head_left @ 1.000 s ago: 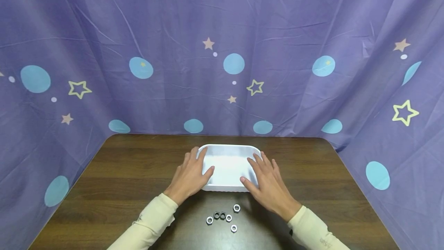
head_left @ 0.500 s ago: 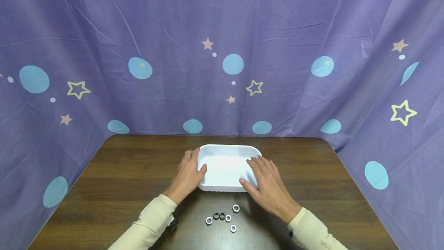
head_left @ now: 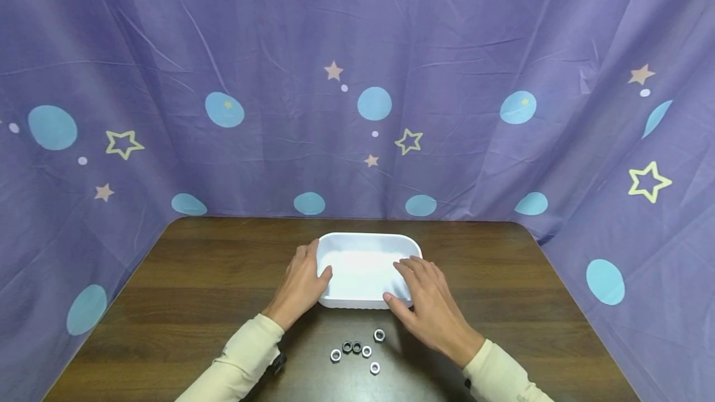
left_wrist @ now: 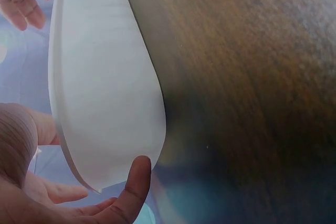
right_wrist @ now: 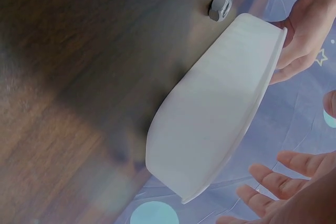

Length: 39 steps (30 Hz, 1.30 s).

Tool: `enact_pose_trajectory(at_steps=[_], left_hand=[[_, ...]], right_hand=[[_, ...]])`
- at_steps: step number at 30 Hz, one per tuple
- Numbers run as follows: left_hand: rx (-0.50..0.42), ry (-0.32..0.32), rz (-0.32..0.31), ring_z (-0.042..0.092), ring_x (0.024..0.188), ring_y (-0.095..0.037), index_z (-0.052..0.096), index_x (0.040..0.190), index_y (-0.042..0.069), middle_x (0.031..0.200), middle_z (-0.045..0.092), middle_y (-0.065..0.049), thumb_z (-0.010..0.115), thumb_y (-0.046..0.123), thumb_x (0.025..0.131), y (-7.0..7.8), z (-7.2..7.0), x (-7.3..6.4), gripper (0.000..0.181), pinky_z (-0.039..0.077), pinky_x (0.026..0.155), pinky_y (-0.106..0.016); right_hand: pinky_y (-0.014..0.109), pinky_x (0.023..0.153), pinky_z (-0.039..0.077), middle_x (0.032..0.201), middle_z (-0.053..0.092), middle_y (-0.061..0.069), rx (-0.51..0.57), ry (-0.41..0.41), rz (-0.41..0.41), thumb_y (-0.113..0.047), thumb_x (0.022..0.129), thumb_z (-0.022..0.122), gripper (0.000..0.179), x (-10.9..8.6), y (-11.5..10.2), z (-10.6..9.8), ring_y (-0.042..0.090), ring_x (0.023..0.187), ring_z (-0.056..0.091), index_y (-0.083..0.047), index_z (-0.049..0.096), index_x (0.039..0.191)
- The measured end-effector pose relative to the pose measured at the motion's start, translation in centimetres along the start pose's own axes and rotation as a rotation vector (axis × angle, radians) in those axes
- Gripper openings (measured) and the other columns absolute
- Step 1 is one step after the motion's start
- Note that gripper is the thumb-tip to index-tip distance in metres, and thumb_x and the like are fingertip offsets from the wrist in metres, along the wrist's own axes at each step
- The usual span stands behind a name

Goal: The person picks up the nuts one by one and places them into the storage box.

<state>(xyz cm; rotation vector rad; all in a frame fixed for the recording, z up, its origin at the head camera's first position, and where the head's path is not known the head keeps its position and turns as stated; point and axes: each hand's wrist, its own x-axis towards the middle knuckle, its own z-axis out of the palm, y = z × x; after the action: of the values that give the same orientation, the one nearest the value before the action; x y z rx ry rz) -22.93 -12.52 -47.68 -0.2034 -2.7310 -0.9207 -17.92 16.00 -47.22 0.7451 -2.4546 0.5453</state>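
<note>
- A brown wood-grain worktop meets a purple star-print curtain.
- A white, round-cornered tray sits upright mid-worktop, six hex nuts on its near side.
- The left hand grips its left end; the right hand, fingers loosely spread, holds nothing beside the right.
- Wood stretches to either side; the far edge runs near the tray.

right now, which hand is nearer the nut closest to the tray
Right hand: beyond the nut, to its right. Left hand: farther, at the left end of the tray.
</note>
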Motion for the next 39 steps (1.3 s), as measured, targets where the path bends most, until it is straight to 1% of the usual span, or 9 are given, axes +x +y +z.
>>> enact_pose_trajectory(at_steps=[4,11,17,23,27,28,30,35,39], left_hand=[[-0.005,-0.006,-0.012,0.066,0.121,-0.055,0.047,0.157,-0.012,0.137,0.059,-0.038,0.074,0.016,0.099,-0.1,0.1,0.0,0.070,0.055,0.105,-0.065],[-0.019,-0.010,-0.028,0.067,0.119,-0.055,0.049,0.156,-0.012,0.136,0.060,-0.037,0.074,0.014,0.099,-0.4,0.2,0.1,0.068,0.056,0.103,-0.066],[-0.025,-0.016,-0.038,0.068,0.117,-0.056,0.049,0.155,-0.012,0.135,0.061,-0.038,0.074,0.014,0.099,-0.3,0.2,0.0,0.067,0.056,0.102,-0.066],[-0.018,-0.023,-0.052,0.067,0.118,-0.057,0.047,0.156,-0.013,0.137,0.060,-0.038,0.073,0.014,0.099,-0.3,0.3,0.1,0.068,0.056,0.103,-0.067],[-0.035,-0.002,-0.036,0.067,0.115,-0.059,0.047,0.155,-0.014,0.135,0.060,-0.040,0.074,0.013,0.098,-0.5,0.5,0.1,0.069,0.056,0.101,-0.069],[-0.045,0.006,-0.033,0.067,0.115,-0.060,0.047,0.154,-0.015,0.134,0.060,-0.040,0.074,0.013,0.097,-0.7,0.7,0.1,0.069,0.056,0.100,-0.070],[-0.032,0.043,-0.009,0.068,0.110,-0.059,0.047,0.153,-0.016,0.130,0.061,-0.038,0.074,0.016,0.096,-2.2,2.1,0.6,0.070,0.057,0.095,-0.069],[-0.033,0.082,-0.013,0.069,0.108,-0.058,0.044,0.156,-0.013,0.130,0.062,-0.036,0.076,0.021,0.095,-5.5,5.0,1.6,0.077,0.058,0.093,-0.069],[-0.046,0.074,-0.032,0.068,0.114,-0.058,0.041,0.160,-0.011,0.136,0.060,-0.038,0.075,0.023,0.095,-6.7,6.0,2.1,0.081,0.056,0.097,-0.069]], right_hand=[[0.064,0.117,0.043,0.140,0.067,0.017,0.011,0.015,-0.022,-0.041,0.098,0.076,0.059,-0.1,-0.2,0.0,0.038,0.135,0.061,-0.001,0.068,0.141],[0.060,0.106,0.050,0.135,0.067,0.014,0.027,0.042,-0.057,-0.038,0.096,0.077,0.055,-0.4,-0.6,0.1,0.035,0.127,0.062,-0.001,0.069,0.137],[0.058,0.105,0.051,0.133,0.067,0.012,0.033,0.057,-0.073,-0.036,0.096,0.077,0.053,-0.8,-0.9,0.1,0.032,0.125,0.062,-0.002,0.070,0.136],[0.051,0.094,0.052,0.129,0.067,0.009,0.034,0.081,-0.090,-0.036,0.095,0.078,0.051,-1.4,-1.3,0.2,0.029,0.122,0.062,-0.003,0.071,0.133],[0.047,0.092,0.050,0.127,0.067,0.007,0.034,0.079,-0.083,-0.037,0.095,0.079,0.049,-1.8,-1.5,0.2,0.026,0.120,0.062,-0.005,0.072,0.131],[0.047,0.093,0.050,0.127,0.067,0.007,0.036,0.076,-0.081,-0.038,0.095,0.079,0.049,-1.9,-1.5,0.3,0.026,0.121,0.062,-0.005,0.073,0.131],[0.046,0.094,0.050,0.127,0.066,0.006,0.038,0.070,-0.082,-0.039,0.096,0.078,0.048,-2.1,-1.6,0.3,0.025,0.121,0.062,-0.005,0.073,0.130],[0.046,0.097,0.052,0.126,0.067,0.006,0.042,0.048,-0.079,-0.041,0.097,0.078,0.048,-2.6,-1.9,0.5,0.024,0.119,0.063,-0.006,0.073,0.129],[0.046,0.099,0.056,0.125,0.068,0.004,0.036,0.032,-0.079,-0.037,0.094,0.082,0.047,-3.0,-2.1,0.7,0.023,0.116,0.067,-0.007,0.074,0.128]])
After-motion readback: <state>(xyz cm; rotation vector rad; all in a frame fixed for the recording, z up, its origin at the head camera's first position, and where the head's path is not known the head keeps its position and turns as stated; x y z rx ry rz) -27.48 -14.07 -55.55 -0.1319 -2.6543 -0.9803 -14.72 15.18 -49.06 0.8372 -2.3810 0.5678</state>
